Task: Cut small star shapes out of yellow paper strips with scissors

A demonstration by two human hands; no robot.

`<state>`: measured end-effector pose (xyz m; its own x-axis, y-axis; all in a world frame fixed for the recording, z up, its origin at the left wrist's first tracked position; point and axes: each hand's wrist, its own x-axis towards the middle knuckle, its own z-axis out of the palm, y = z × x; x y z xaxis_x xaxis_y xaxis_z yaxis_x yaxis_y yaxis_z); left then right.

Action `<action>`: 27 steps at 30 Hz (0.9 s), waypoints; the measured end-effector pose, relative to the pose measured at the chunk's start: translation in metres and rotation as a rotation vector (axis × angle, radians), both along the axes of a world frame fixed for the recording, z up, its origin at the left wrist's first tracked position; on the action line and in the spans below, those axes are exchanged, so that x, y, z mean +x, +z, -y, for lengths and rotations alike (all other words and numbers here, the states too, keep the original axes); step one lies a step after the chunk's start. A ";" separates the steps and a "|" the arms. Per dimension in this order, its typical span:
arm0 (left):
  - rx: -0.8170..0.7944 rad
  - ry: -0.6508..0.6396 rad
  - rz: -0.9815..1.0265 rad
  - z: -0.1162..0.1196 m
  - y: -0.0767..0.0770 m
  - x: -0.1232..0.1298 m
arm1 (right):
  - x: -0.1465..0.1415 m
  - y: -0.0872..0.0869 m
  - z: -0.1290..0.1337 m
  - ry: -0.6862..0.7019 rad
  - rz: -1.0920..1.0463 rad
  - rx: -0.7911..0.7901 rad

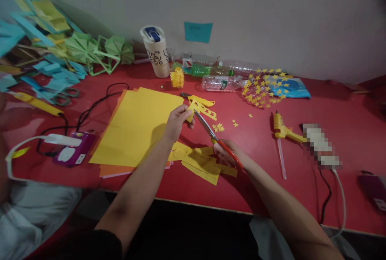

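Since the left hand (177, 123) pinches yellow paper (191, 117) right beside scissors (206, 125) the right hand (223, 155) grips, slipping could nick fingertips (188, 112).

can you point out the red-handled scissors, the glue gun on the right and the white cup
Red-handled scissors (225, 148): head view, on the red handle
Glue gun (280, 131): head view, on the yellow body
White cup (158, 56): head view, on its side, below the lid

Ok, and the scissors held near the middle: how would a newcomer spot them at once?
On the red table, find the big yellow sheet. Just right of it, the right grip holds the scissors, blades pointing toward the left grip. Red handles set them apart from the grey-handled pair left of the sheet.
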<state>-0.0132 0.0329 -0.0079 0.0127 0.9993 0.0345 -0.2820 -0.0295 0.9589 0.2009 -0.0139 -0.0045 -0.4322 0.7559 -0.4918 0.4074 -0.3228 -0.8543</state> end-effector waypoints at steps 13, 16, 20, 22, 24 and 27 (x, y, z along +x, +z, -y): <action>0.028 -0.021 -0.088 0.004 -0.003 0.007 | 0.000 -0.016 0.005 0.001 -0.150 0.015; 0.028 -0.017 -0.086 0.004 -0.003 0.008 | -0.001 -0.017 0.005 -0.003 -0.141 0.010; 0.007 -0.019 -0.082 0.004 -0.004 0.008 | -0.002 -0.018 0.005 -0.019 -0.134 0.014; 0.003 -0.016 -0.077 0.004 -0.005 0.008 | -0.002 -0.018 0.006 -0.023 -0.130 0.011; 0.005 -0.013 -0.073 0.004 -0.006 0.008 | -0.003 -0.018 0.006 -0.029 -0.126 0.007; -0.007 -0.018 -0.068 0.003 -0.007 0.008 | -0.003 -0.018 0.006 -0.034 -0.136 0.002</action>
<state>-0.0054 0.0298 -0.0152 0.0326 0.9991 0.0256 -0.2168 -0.0179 0.9760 0.1978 -0.0202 -0.0225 -0.4687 0.7726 -0.4283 0.2761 -0.3324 -0.9018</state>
